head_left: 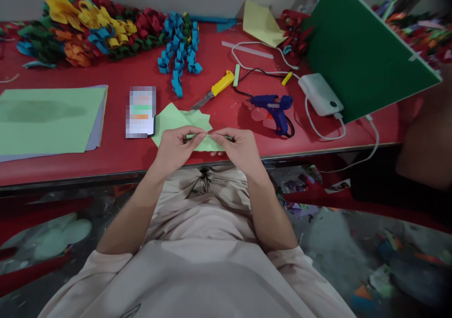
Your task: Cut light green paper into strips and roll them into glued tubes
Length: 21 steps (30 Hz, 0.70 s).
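Observation:
At the table's front edge, my left hand (177,147) and my right hand (240,149) pinch a light green piece of paper (209,143) between thumbs and forefingers. The hands almost meet at its middle, and its upper edge looks folded or rolled along the fingers. Just behind them lie several light green paper pieces (169,118), overlapping one another. A yellow-handled box cutter (223,83) rests beyond these, its blade tip reaching the paper. To the right of my right hand, a blue glue gun (273,105) lies on its side.
A phone (141,113) and a stack of green sheets (45,120) lie left on the red table (116,75). Paper chains (180,49) line the back. At right are a white power bank (320,94), cables and a leaning green board (367,49).

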Tool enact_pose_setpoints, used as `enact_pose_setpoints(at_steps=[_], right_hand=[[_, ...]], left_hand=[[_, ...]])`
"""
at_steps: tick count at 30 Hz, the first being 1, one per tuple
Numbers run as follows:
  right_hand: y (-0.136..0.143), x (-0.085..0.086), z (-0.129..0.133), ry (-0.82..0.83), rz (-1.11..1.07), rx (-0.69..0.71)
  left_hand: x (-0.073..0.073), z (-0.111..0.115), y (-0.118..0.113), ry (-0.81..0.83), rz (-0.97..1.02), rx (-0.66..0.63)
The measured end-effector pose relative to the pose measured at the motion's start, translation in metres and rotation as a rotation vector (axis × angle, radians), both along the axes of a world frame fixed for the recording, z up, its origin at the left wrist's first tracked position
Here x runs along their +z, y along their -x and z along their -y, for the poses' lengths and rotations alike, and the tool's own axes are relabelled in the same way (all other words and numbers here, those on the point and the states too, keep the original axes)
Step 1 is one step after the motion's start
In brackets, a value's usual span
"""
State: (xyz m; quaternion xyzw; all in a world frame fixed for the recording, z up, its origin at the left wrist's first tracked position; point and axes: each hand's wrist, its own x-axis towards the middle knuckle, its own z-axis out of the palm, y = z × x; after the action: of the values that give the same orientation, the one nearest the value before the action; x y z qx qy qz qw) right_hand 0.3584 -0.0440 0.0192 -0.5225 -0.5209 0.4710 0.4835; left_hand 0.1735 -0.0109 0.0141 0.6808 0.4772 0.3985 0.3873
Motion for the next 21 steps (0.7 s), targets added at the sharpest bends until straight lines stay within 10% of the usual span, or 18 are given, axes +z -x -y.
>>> enact_pose_setpoints(at_steps=[13, 21], right_hand=[[-0.014, 0.002, 0.0, 0.047, -0.115, 0.113], [-0.014, 0.006, 0.003, 0.051, -0.174, 0.141]], left_hand=[[0.018, 0.011, 0.013, -0.115, -0.076, -0.294], [0.013, 0.011, 0.004, -0.323, -0.05, -0.181]])
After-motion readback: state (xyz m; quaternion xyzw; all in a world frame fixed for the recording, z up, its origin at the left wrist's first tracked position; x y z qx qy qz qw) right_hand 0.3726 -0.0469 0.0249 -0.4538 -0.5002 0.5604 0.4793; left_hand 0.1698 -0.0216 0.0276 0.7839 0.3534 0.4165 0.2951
